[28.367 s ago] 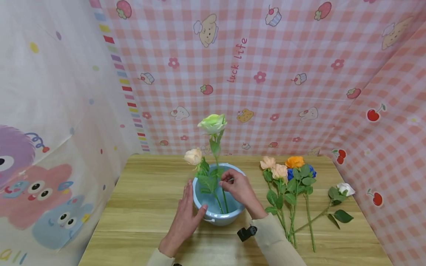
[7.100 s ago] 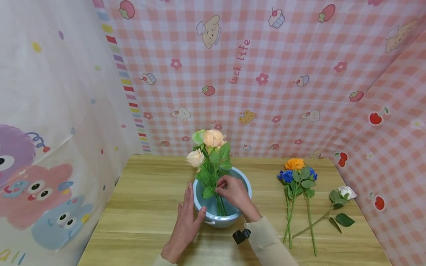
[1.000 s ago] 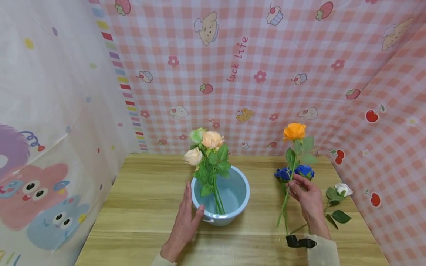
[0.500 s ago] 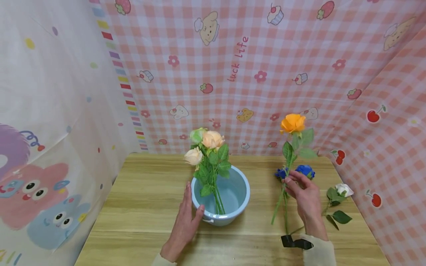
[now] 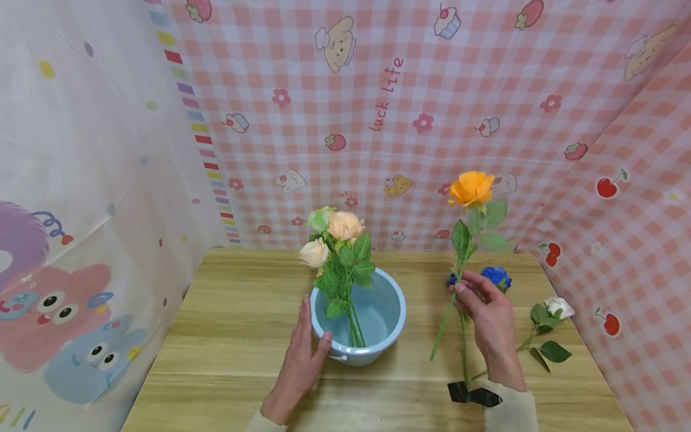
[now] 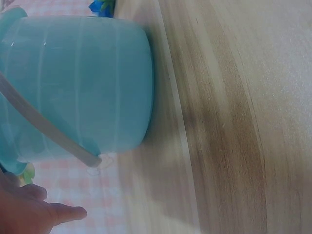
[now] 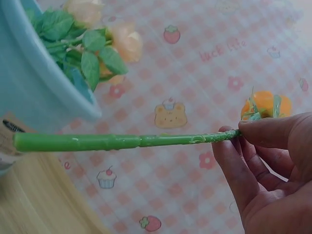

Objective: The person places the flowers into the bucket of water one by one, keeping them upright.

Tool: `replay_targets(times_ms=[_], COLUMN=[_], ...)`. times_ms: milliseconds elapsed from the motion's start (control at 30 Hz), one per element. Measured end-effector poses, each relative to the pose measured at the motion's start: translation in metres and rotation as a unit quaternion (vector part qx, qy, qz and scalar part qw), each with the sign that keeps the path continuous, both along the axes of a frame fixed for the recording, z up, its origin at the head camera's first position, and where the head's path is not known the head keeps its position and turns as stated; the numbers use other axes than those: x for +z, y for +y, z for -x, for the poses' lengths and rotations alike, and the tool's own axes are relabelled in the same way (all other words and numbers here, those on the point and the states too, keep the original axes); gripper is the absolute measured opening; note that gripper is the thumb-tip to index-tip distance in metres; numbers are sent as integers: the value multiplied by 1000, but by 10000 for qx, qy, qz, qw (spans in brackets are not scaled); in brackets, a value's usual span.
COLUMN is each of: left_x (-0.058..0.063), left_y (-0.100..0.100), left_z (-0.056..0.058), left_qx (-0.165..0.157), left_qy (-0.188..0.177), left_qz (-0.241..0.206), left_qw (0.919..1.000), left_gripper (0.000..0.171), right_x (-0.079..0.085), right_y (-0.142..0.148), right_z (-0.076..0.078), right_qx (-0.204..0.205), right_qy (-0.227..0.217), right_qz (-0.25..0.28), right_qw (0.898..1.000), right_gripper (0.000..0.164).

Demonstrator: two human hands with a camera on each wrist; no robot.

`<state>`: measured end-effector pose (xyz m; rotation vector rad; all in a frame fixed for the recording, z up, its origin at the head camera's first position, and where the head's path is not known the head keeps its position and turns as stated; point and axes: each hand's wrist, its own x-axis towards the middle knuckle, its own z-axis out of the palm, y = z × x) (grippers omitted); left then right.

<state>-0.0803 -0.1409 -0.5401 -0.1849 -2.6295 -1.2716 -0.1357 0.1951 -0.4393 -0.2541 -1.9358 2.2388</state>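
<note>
My right hand point(image 5: 493, 318) pinches the green stem of an orange rose point(image 5: 472, 189) between thumb and fingers, holding it upright above the table's right side. In the right wrist view the stem point(image 7: 97, 142) juts out from the fingertips, its cut end near the bucket. A light blue bucket point(image 5: 400, 318) stands mid-table. Inside it lean a pale green rose point(image 5: 320, 219), a peach rose point(image 5: 345, 225) and a cream rose point(image 5: 314, 253), against the left part of the rim. My left hand point(image 5: 302, 366) rests at the bucket's left side, fingers straight and thumb near the rim.
Blue roses point(image 5: 495, 277) lie behind the right hand, partly hidden by it. Farther right, a white rose point(image 5: 559, 307) with dark leaves lies on the wooden table point(image 5: 232, 324). A checked cloth point(image 5: 421, 78) hangs behind. The bucket's handle point(image 6: 48, 129) hangs down its side.
Earlier, the peach rose joined the pale green and cream ones in the bucket. Over the last second the orange rose has risen and moved left in my right hand; the left hand stays put.
</note>
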Motion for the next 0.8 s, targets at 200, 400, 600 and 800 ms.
replay_targets(times_ms=[200,400,600,800], left_x=[1,1,2,1], left_y=[0,0,0,0], left_z=[1,0,-1,-1], left_qx=[1,-12,1,-17], left_qy=[-43,-41,-49,10], left_qz=[6,-8,-9,-19], left_qw=[10000,10000,10000,10000], left_gripper=[81,81,81,81], right_x=[10,19,29,37], right_y=[-7,-17,-31,-44], right_z=[-1,-2,1,4], right_qx=[105,121,139,165], right_qy=[256,448,569,723], right_qz=[205,139,82,110], right_qw=[9994,9988,9983,9972], right_gripper=[30,29,29,28])
